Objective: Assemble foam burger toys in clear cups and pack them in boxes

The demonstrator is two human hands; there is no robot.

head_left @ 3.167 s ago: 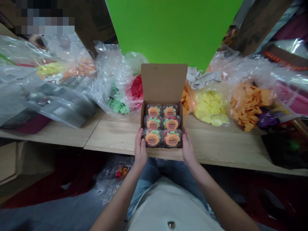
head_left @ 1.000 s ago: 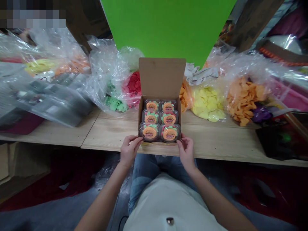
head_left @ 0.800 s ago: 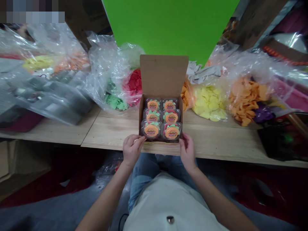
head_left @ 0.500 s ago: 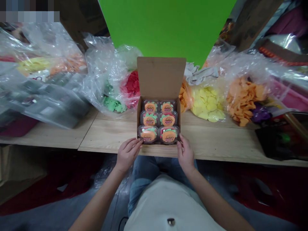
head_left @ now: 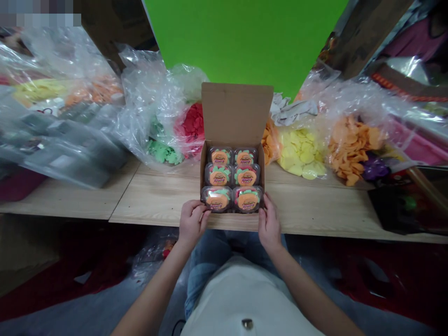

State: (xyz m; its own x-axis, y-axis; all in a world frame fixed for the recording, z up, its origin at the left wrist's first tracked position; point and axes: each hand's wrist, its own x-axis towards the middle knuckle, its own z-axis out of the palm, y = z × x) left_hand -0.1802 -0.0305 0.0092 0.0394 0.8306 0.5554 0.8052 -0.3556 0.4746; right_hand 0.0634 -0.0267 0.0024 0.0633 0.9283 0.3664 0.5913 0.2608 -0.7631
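A brown cardboard box stands at the table's near edge with its lid raised upright at the back. Several clear plastic packs fill it in two columns, each showing an orange printed piece with green and red foam pieces. My left hand is closed on the box's near left corner, fingertips at the front edge. At the opposite front corner, my right hand grips the box's side with thumb and fingers. Parts of the fingers on both hands are hidden by the box.
Behind the box rises a green panel. Plastic bags of green pieces, red pieces, yellow pieces and orange pieces line the wooden table. Clear plastic trays are stacked at left; a black container lies right.
My left hand has shifted slightly right and its fingers have curled more at the box's corner. The box appears nearly unmoved, and the view has shifted slightly.
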